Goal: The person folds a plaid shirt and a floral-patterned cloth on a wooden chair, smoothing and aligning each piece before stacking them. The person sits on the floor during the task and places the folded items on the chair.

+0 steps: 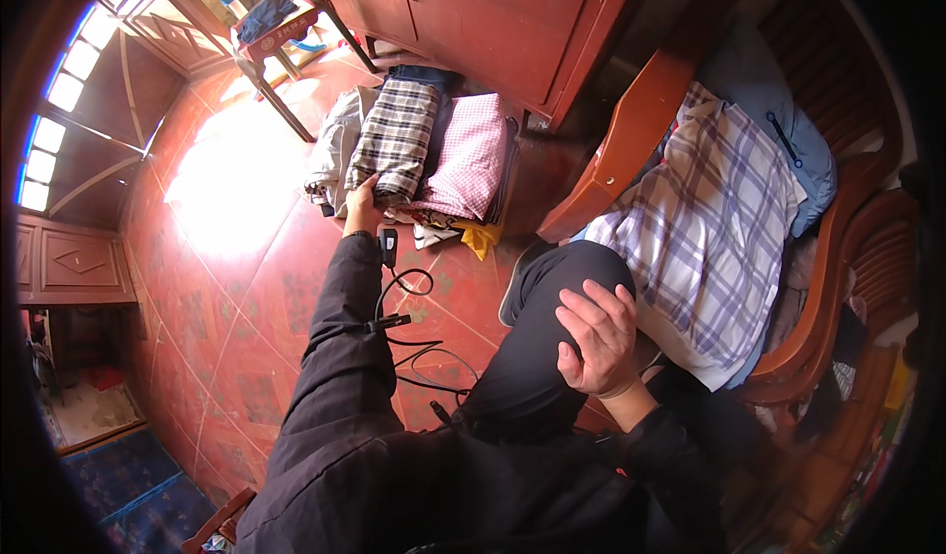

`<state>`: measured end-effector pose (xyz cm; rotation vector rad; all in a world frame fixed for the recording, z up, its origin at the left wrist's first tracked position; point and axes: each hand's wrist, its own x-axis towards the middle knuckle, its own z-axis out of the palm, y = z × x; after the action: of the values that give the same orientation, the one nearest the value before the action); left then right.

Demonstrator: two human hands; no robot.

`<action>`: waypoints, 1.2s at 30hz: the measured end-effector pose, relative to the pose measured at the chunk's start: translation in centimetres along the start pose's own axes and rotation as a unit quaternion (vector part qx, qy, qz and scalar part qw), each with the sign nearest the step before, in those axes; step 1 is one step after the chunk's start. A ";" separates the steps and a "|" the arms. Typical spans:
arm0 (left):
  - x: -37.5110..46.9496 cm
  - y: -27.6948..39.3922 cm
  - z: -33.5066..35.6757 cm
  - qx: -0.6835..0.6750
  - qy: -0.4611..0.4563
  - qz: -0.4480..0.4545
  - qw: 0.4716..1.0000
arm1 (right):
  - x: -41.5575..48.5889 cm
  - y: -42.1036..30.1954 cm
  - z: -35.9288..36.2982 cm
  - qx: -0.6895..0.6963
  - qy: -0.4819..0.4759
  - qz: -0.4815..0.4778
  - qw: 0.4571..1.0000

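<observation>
My left hand [362,210] reaches forward to the near end of a folded black-and-white plaid cloth [397,136], fingers on its edge; whether they grip it is hard to tell. That cloth lies on stacked folded clothes, between a grey garment [338,144] on the left and a pink checked one [467,147] on the right. Yellow fabric [484,236] sticks out at the bottom of the stack. My right hand [602,339] is held above my knee, palm up and fingers apart, with nothing in it. To its right, a white and purple plaid cloth [709,236] drapes over a wooden chair.
A red cabinet [502,29] stands behind the clothes. A small stool [277,33] with dark blue cloth [267,16] is at the upper left. The chair's wooden armrest [621,140] juts out near my knee. A black cable [425,343] hangs beside my left sleeve, over the red tiled floor [244,332].
</observation>
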<state>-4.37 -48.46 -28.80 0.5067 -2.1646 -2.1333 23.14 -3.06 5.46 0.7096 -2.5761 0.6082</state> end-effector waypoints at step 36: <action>3.9 3.6 8.3 0.666 -0.101 0.168 0.720 | 4.3 -0.7 4.4 0.067 -0.035 -0.031 0.997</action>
<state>-10.99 -41.56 -26.27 -0.1601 -3.2185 -0.1364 18.96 -7.44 4.05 0.8664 -2.5833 0.7542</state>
